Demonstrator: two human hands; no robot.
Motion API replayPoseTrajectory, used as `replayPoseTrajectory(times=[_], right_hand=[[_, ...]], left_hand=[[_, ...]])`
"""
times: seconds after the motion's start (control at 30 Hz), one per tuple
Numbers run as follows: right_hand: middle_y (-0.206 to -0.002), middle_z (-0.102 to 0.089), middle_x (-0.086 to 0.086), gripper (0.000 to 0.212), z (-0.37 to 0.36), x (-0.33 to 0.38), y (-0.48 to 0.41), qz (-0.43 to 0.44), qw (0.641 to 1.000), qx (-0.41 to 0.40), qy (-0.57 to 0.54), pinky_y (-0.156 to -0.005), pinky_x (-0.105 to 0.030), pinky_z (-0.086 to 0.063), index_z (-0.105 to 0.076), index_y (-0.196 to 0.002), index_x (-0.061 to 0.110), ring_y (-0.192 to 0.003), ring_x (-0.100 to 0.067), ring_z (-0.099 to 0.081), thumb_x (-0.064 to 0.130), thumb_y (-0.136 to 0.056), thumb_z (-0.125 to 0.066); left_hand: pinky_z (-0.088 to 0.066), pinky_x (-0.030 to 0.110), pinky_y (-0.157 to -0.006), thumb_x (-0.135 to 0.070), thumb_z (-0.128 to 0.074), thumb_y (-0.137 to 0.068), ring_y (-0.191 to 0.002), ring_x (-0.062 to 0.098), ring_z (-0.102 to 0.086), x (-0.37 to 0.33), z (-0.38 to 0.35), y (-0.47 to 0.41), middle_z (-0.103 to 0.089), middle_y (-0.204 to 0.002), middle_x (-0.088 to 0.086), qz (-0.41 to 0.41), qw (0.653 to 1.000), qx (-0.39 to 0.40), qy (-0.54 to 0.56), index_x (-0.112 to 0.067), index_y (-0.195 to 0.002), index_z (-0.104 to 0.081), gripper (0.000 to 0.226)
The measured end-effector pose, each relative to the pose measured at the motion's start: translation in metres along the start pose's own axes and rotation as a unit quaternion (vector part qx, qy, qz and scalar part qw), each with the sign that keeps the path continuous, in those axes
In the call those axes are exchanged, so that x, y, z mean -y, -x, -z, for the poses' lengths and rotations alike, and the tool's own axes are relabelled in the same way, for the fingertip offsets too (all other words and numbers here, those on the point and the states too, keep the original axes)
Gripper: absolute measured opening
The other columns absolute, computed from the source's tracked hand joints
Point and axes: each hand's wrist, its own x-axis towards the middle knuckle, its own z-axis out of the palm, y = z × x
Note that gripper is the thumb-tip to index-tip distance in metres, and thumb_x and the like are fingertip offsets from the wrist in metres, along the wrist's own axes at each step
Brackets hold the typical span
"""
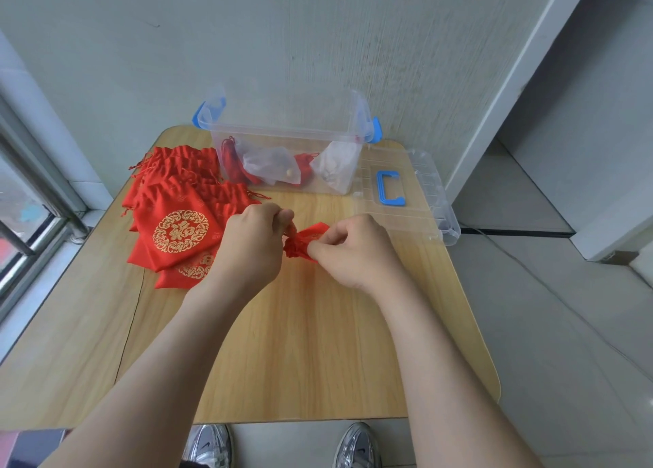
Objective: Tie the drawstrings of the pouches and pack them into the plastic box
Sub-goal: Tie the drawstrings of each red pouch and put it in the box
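Observation:
A small red pouch (304,243) with gold print is held just above the wooden table (300,344), its mouth gathered tight. My left hand (252,246) pinches the pouch's red drawstring at the gathered end. My right hand (353,250) pinches the pouch on its right side. A pile of several flat red pouches (176,220) with gold emblems lies left of my hands. The clear plastic box (286,139) with blue latches stands at the table's far edge and holds red pouches and clear bags.
The box's clear lid (406,199) with a blue handle lies on the table to the right of the box. A wall runs behind the table and a window frame (35,199) is at the left. My shoes show below the near table edge.

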Motion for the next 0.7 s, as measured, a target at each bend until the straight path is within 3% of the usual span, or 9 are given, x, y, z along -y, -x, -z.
replayPoseTrajectory(times=[0.1,0.17,0.3,0.43,0.5,0.57,0.63,0.7], right_hand=[[-0.079,-0.068,0.013,0.017,-0.004,0.0,0.001,0.055,0.996,-0.025,0.071,-0.06,-0.023,-0.047,-0.072,-0.068,0.023,-0.077,-0.006,-0.064,0.033,-0.081,-0.079],[-0.082,-0.067,0.014,0.016,-0.003,0.0,0.002,0.073,0.992,-0.039,0.092,-0.065,-0.027,-0.052,-0.071,-0.068,0.023,-0.08,-0.005,-0.061,0.031,-0.08,-0.078],[-0.094,-0.071,0.01,0.015,-0.006,-0.001,0.0,0.088,0.993,-0.032,0.077,-0.075,-0.033,-0.059,-0.067,-0.071,0.022,-0.088,-0.009,-0.064,0.031,-0.081,-0.074],[-0.104,-0.068,0.007,0.011,-0.007,-0.006,0.002,0.081,0.993,0.041,0.078,-0.077,-0.039,-0.062,-0.063,-0.084,0.023,-0.09,-0.012,-0.066,0.032,-0.086,-0.07],[-0.104,-0.066,0.008,0.02,-0.006,-0.009,0.005,0.084,0.99,0.065,0.097,-0.071,-0.035,-0.06,-0.06,-0.095,0.025,-0.089,-0.013,-0.066,0.033,-0.083,-0.075],[-0.106,-0.068,0.009,0.032,-0.008,-0.012,0.006,0.109,0.987,0.065,0.102,-0.072,-0.028,-0.056,-0.056,-0.107,0.026,-0.092,-0.012,-0.067,0.032,-0.087,-0.08],[-0.107,-0.072,0.009,0.022,-0.011,-0.013,0.002,0.127,0.988,0.038,0.08,-0.073,-0.027,-0.054,-0.056,-0.112,0.027,-0.094,-0.012,-0.068,0.029,-0.098,-0.073],[-0.101,-0.074,0.005,0.006,-0.015,-0.016,-0.005,0.126,0.991,-0.007,0.053,-0.074,-0.035,-0.057,-0.059,-0.11,0.029,-0.09,-0.016,-0.069,0.028,-0.105,-0.063]], left_hand=[[-0.044,0.023,-0.061,-0.019,-0.048,-0.112,-0.086,0.017,-0.065,-0.002,0.003,0.001,-0.063,-0.099,-0.005,0.016,0.999,-0.006,0.033,-0.016,-0.117,-0.062,0.015],[-0.044,0.024,-0.06,-0.018,-0.05,-0.111,-0.083,0.014,-0.063,-0.004,0.004,0.002,-0.063,-0.099,-0.003,0.018,0.998,-0.01,0.06,-0.02,-0.122,-0.055,0.012],[-0.051,0.039,-0.07,-0.019,-0.048,-0.111,-0.086,0.02,-0.066,-0.006,0.003,0.003,-0.066,-0.096,-0.004,-0.004,0.997,-0.024,0.068,-0.02,-0.118,-0.057,0.012],[-0.041,0.027,-0.056,-0.02,-0.044,-0.111,-0.063,0.009,-0.059,-0.005,-0.001,0.002,-0.062,-0.079,-0.003,0.014,0.993,-0.039,0.113,-0.02,-0.109,-0.062,0.018],[-0.041,0.025,-0.054,-0.02,-0.043,-0.112,-0.055,0.006,-0.052,-0.004,-0.001,-0.001,-0.058,-0.073,-0.003,0.045,0.985,-0.045,0.16,-0.021,-0.105,-0.065,0.023],[-0.045,0.032,-0.058,-0.021,-0.043,-0.111,-0.06,0.013,-0.052,-0.001,-0.001,-0.004,-0.057,-0.072,0.0,0.074,0.973,-0.049,0.212,-0.021,-0.102,-0.068,0.026],[-0.048,0.038,-0.061,-0.024,-0.044,-0.111,-0.062,0.018,-0.055,0.0,-0.001,-0.005,-0.059,-0.069,-0.002,0.08,0.965,-0.052,0.245,-0.023,-0.1,-0.07,0.028],[-0.054,0.045,-0.066,-0.027,-0.043,-0.111,-0.062,0.018,-0.06,-0.001,0.001,-0.004,-0.062,-0.065,-0.009,0.075,0.962,-0.062,0.256,-0.024,-0.099,-0.071,0.03]])
